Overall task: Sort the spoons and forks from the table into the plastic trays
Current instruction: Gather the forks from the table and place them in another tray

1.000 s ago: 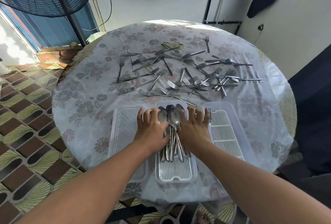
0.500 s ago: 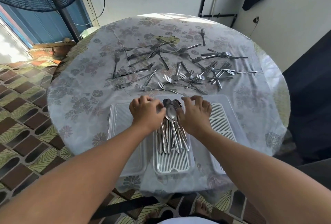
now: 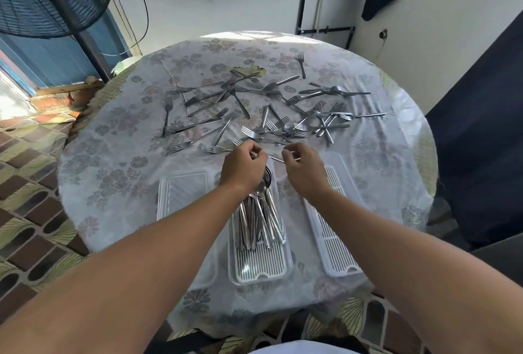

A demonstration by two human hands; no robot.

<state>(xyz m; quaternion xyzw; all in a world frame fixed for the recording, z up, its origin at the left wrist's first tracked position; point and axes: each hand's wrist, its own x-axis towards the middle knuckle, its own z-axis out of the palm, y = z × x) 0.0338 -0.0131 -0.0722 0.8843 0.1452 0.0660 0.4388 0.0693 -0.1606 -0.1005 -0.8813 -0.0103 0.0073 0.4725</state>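
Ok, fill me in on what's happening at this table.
A person is sorting cutlery. The spoons lie bundled in the middle tray; the left tray and right tray hold nothing. Both hands, left hand and right hand, reach the near edge of the scattered forks, fingers curled around fork handles.

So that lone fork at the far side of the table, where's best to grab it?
Take the fork by its handle, the end nearer you. It lies flat and apart from the pile, tines pointing away, so come from above and pinch the thin handle across its width.
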